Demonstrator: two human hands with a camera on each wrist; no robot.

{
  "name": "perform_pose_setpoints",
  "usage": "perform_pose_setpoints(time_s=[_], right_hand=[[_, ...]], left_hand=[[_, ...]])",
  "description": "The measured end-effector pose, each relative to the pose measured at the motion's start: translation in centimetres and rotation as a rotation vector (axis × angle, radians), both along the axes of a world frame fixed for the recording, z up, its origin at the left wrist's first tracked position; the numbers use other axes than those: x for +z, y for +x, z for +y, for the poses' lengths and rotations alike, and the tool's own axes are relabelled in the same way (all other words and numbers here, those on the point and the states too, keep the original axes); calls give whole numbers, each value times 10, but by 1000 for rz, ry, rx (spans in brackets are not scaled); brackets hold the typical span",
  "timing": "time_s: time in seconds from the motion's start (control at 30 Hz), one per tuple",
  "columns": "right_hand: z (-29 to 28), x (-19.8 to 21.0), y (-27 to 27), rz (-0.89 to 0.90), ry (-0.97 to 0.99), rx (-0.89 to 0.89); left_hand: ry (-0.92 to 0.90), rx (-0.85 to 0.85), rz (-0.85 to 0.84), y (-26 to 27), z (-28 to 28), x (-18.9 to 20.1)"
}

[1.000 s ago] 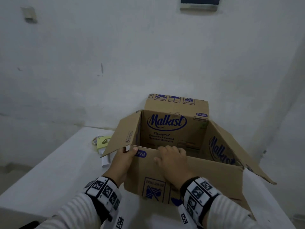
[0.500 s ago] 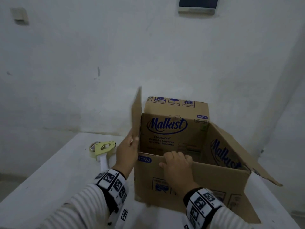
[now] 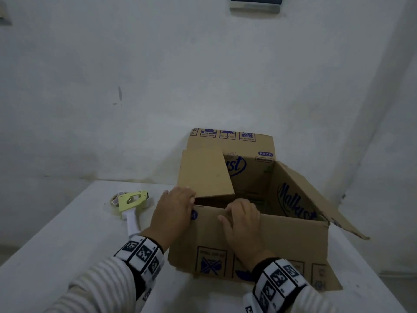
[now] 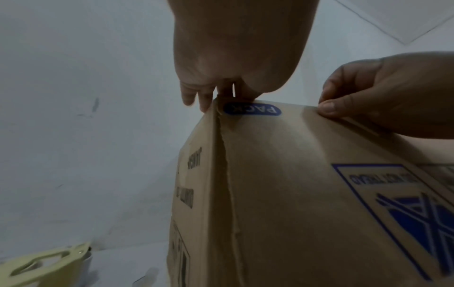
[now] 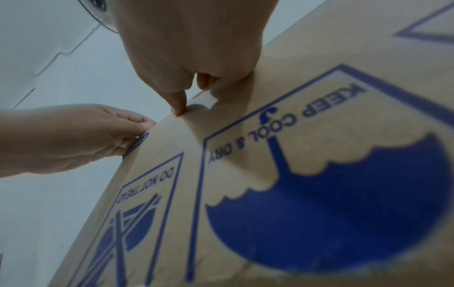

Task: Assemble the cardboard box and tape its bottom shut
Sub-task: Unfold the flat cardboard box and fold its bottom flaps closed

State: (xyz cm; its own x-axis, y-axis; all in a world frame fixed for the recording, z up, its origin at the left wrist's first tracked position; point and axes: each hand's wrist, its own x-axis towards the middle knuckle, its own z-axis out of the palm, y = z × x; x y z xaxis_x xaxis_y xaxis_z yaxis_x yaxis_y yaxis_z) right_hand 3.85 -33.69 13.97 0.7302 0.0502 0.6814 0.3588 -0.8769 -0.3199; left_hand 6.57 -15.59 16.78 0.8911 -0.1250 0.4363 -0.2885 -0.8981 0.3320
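Note:
A brown printed cardboard box [image 3: 270, 245] stands open-side up on the white table [image 3: 67, 233]. Its left flap [image 3: 205, 175] slants inward over the opening. My left hand [image 3: 176, 211] lies on the near left corner, fingers pressing at the base of that flap; the left wrist view shows the left hand [image 4: 236, 58] with its fingertips on the box [image 4: 294, 194] corner. My right hand [image 3: 243, 220] grips the near rim, fingers curled over it and thumb outside, as with the right hand [image 4: 383, 97] in the left wrist view. The far flap [image 3: 230, 136] stands upright.
A pale yellow tape dispenser [image 3: 132, 201] with a white handle lies on the table left of the box, close to my left wrist. The box's right flap [image 3: 316, 195] splays outward to the right. A white wall stands directly behind the table.
The left flap swung from splayed outward, through upright, to folded inward over the opening, with my left hand following it. My right hand stayed on the near rim.

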Motion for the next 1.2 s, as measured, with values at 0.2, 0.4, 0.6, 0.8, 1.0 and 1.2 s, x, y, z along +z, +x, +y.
perform_pose_setpoints(time_s=[0.2, 0.4, 0.6, 0.8, 1.0, 1.2], right_hand=[[-38, 0, -11, 38, -45, -124], [-94, 1, -30, 67, 96, -308], [-133, -5, -50, 104, 353, -360], [-152, 4, -53, 301, 633, -287], [-150, 11, -54, 302, 483, -231], [-144, 10, -50, 166, 111, -163]], left_hand=[[144, -2, 101, -11, -57, -3], [163, 10, 95, -17, -113, -4], [158, 32, 38, -17, -131, -4], [165, 63, 32, -21, -131, -10], [183, 66, 46, -22, -128, -11], [136, 23, 150, -27, -121, -5]])
